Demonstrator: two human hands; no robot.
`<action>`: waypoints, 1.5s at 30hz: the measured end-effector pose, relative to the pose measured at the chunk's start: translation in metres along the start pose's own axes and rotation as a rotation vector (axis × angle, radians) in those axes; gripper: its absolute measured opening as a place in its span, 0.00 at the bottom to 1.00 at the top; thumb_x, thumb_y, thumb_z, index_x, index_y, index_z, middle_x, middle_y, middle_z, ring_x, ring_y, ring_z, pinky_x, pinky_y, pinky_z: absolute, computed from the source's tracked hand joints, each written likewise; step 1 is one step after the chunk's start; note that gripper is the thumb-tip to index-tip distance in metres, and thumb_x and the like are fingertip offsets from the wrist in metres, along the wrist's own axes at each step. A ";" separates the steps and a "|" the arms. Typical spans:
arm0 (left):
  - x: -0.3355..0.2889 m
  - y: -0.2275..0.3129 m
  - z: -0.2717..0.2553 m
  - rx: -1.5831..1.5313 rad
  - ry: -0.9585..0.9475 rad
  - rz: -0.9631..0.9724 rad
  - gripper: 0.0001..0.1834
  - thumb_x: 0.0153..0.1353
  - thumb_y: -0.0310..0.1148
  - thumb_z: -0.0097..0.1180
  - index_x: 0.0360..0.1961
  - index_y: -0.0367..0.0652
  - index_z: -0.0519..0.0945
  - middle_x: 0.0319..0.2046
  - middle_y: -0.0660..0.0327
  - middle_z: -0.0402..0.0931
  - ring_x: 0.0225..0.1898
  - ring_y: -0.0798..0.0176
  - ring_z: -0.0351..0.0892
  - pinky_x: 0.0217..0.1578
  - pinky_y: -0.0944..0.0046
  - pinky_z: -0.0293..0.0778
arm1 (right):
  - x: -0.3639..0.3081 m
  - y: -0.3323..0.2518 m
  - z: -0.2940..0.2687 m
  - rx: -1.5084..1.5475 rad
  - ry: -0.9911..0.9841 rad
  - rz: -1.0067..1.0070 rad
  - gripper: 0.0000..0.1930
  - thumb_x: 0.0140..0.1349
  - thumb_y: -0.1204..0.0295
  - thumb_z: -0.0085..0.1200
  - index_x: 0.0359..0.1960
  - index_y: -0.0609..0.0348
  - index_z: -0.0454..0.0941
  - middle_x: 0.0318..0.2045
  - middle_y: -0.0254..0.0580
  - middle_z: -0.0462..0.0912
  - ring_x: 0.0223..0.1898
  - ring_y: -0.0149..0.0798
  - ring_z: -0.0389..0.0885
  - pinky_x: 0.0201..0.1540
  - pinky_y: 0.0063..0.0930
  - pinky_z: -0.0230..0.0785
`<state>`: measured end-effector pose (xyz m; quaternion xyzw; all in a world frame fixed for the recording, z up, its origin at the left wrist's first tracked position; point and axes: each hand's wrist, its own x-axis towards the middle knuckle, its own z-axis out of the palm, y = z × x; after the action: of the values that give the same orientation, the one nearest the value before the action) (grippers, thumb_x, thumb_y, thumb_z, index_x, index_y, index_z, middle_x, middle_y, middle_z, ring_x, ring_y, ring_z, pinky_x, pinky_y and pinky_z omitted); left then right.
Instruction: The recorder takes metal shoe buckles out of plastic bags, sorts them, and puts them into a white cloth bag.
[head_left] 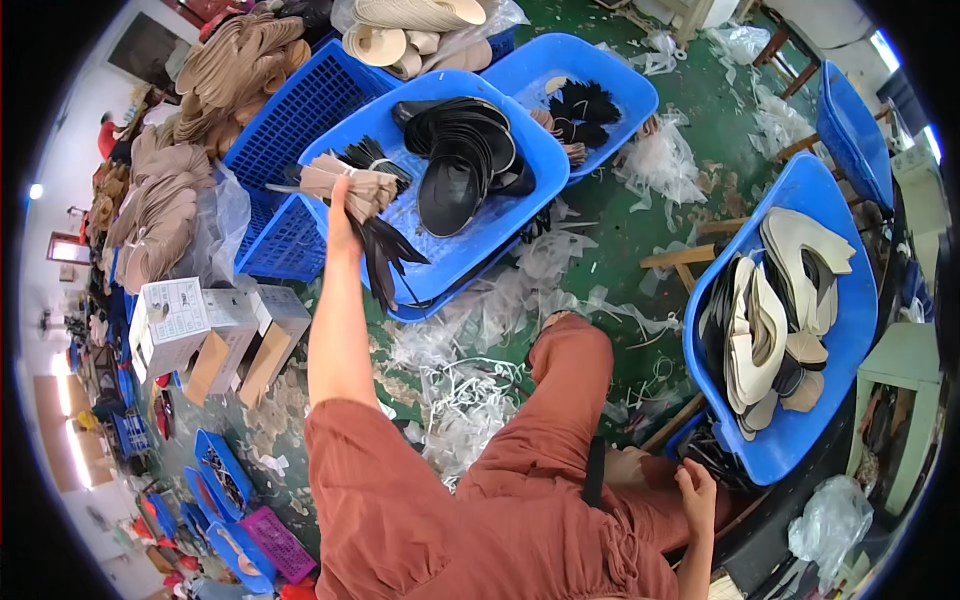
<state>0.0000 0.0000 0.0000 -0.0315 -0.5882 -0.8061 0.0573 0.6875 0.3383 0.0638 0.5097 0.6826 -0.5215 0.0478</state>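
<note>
My left hand [343, 222] reaches forward, closed around a bundle of beige and dark strips [360, 188]. The dark ends hang down over the near left rim of a blue tub [425, 290]. Inside that tub lie a stack of black shoe insoles [468, 165] and a dark bundle of strips [368, 155], just beyond the held one. My right hand [697, 497] hovers low on the right, beside my leg. Its fingers are loosely bent and slightly apart, and nothing shows in them.
Another blue tub [640, 98] behind holds black and beige bundles. At right, a blue tub [775, 455] carries white and dark shoe pieces. Cardboard boxes [205, 325] stand left, near a blue crate [275, 120]. Plastic scraps [470, 400] litter the green floor.
</note>
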 end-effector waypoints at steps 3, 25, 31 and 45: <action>0.028 -0.012 -0.027 0.649 0.446 -0.188 0.57 0.43 0.58 0.75 0.65 0.28 0.65 0.63 0.42 0.67 0.62 0.52 0.70 0.62 0.52 0.66 | -0.015 -0.012 0.008 -0.089 0.020 -0.031 0.20 0.65 0.69 0.58 0.56 0.66 0.77 0.46 0.49 0.85 0.50 0.39 0.83 0.52 0.28 0.73; -0.548 0.000 0.239 0.562 -1.235 0.306 0.22 0.63 0.28 0.61 0.58 0.35 0.75 0.59 0.51 0.68 0.53 0.54 0.76 0.49 0.57 0.77 | -0.313 0.166 -0.007 -0.207 1.373 0.076 0.14 0.53 0.79 0.63 0.42 0.61 0.82 0.44 0.48 0.83 0.47 0.51 0.80 0.50 0.41 0.73; -0.740 0.105 0.345 0.128 -1.788 0.720 0.14 0.61 0.21 0.59 0.48 0.33 0.81 0.50 0.49 0.79 0.49 0.52 0.79 0.47 0.60 0.75 | -0.359 0.204 0.017 -0.189 1.508 0.565 0.22 0.55 0.69 0.64 0.52 0.59 0.78 0.55 0.47 0.76 0.58 0.53 0.71 0.58 0.47 0.62; -0.915 0.116 0.328 -0.127 -2.338 1.108 0.19 0.63 0.29 0.60 0.55 0.39 0.79 0.60 0.49 0.71 0.63 0.45 0.68 0.63 0.53 0.61 | -0.407 0.218 0.072 0.085 1.691 0.922 0.28 0.55 0.63 0.65 0.58 0.57 0.74 0.56 0.53 0.72 0.60 0.55 0.67 0.57 0.49 0.63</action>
<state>0.9169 0.3279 0.1013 -0.9534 -0.1591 -0.1962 -0.1649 1.0096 0.0067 0.1296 0.9363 0.2048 0.0638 -0.2779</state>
